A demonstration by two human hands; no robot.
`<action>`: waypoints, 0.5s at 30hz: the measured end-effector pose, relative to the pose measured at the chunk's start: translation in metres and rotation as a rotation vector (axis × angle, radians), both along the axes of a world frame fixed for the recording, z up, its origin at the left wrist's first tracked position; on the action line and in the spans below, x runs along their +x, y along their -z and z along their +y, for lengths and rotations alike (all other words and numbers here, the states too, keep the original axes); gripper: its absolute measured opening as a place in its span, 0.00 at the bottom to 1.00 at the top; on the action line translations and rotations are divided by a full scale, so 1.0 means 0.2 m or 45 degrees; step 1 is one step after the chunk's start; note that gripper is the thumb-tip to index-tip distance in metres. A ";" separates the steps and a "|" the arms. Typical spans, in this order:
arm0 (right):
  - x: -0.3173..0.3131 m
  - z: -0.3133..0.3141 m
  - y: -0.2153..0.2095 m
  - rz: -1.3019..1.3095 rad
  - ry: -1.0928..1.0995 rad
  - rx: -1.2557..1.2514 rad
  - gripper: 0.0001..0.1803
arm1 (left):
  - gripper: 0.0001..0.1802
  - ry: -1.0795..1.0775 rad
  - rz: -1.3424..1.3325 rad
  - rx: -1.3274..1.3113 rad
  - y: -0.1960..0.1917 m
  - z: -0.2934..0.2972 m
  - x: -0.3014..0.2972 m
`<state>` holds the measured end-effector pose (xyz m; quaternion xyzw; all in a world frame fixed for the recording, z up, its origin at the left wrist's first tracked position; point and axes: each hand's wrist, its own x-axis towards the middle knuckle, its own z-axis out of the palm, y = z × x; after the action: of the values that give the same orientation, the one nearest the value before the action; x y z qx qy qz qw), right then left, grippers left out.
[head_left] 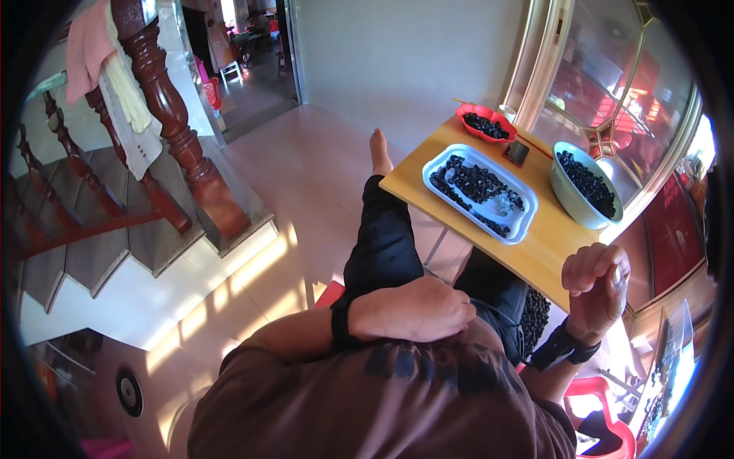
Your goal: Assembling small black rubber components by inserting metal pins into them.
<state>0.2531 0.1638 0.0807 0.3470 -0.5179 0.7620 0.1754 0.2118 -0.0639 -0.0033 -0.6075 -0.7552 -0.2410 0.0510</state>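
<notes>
My left hand (pixel 417 310) rests curled against the front of my brown shirt, its fingertips partly hidden. Raised beyond the near right corner of the wooden table (pixel 409 180), my right hand (pixel 598 284) has its fingers bent in toward the thumb; anything pinched there is too small to make out. Neither hand touches the table. On it lies a white tray (pixel 436 155) of small black pieces (pixel 474 182), with a silvery clump (pixel 508 202) among them. To its right stands a pale green bowl (pixel 572 205) full of similar black pieces.
A red bowl (pixel 511 137) of black pieces and a dark flat rectangular object (pixel 516 154) are at the table's far side. Beneath the table shows a dark heap (pixel 535 317). A wooden staircase railing (pixel 180 126) rises at left; a red plastic stool (pixel 621 417) is lower right.
</notes>
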 end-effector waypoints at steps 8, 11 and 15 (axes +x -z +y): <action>0.00 0.00 0.01 0.015 -0.036 0.079 0.13 | 0.11 0.011 -0.039 0.009 0.02 0.00 -0.02; 0.01 -0.01 0.01 0.006 -0.033 0.094 0.13 | 0.11 0.004 -0.068 -0.037 0.02 0.00 0.00; 0.01 -0.03 0.01 0.023 -0.007 0.133 0.13 | 0.10 -0.029 -0.067 -0.088 0.01 -0.01 0.00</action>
<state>0.2544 0.1586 0.0782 0.3639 -0.5546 0.7312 0.1595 0.2118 -0.0661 -0.0058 -0.5937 -0.7709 -0.2302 0.0129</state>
